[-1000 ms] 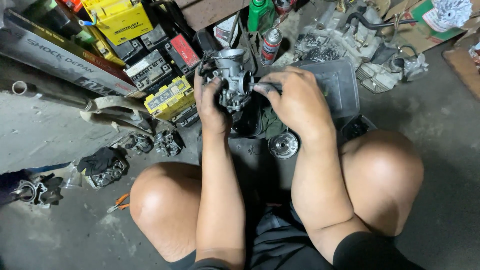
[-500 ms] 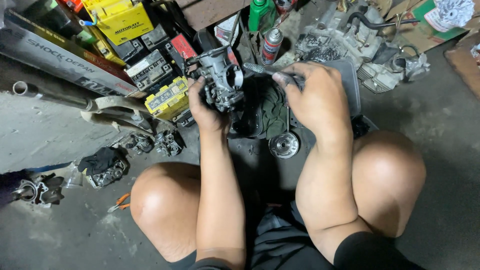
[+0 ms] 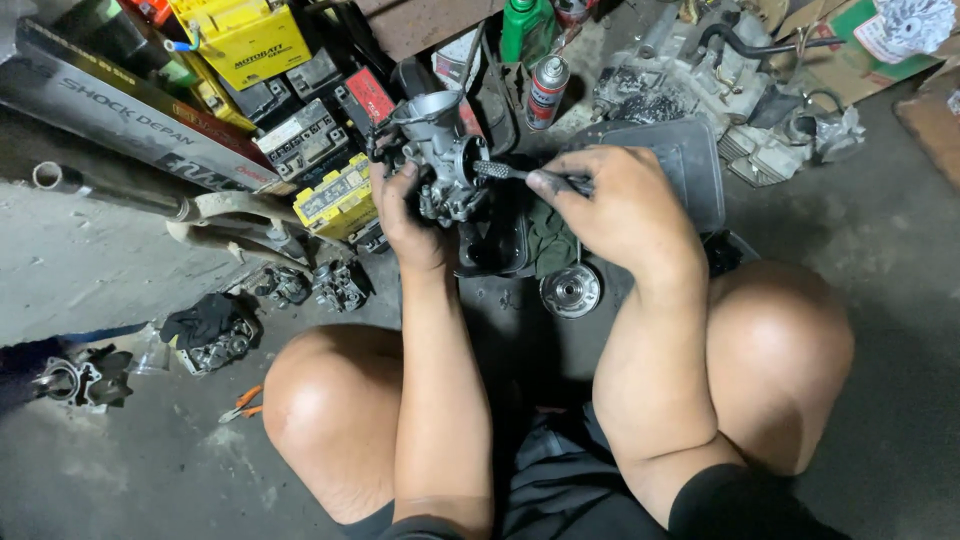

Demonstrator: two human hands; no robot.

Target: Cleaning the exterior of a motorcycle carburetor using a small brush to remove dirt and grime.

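A: What takes up the most room down there?

B: The grey concrete floor (image 3: 120, 250), with the person's bare knees over it. Up along the far side lies a long grey box (image 3: 130, 125), then a big dirty engine block (image 3: 720, 85), and a dark plastic tray (image 3: 690, 170) just past the right hand.

A: And the smaller clutter?

B: Yellow battery boxes (image 3: 335, 200) and black ones beside them, a green bottle (image 3: 525, 28), a spray can (image 3: 547, 92), a round metal part (image 3: 570, 291) on the floor between the knees, and orange-handled pliers (image 3: 240, 404) by the left knee.

A: Where is the piece being worked on?

B: The carburettor (image 3: 440, 155) is held up above the floor, in front of the battery boxes, its round mouth tilted upward.

A: How are the hands set?

B: The left hand (image 3: 410, 220) is wrapped around the carburettor's underside, fingers closed on it. The right hand (image 3: 615, 205) is curled shut on the handle of a small brush (image 3: 505, 172), whose bristle end touches the carburettor's side
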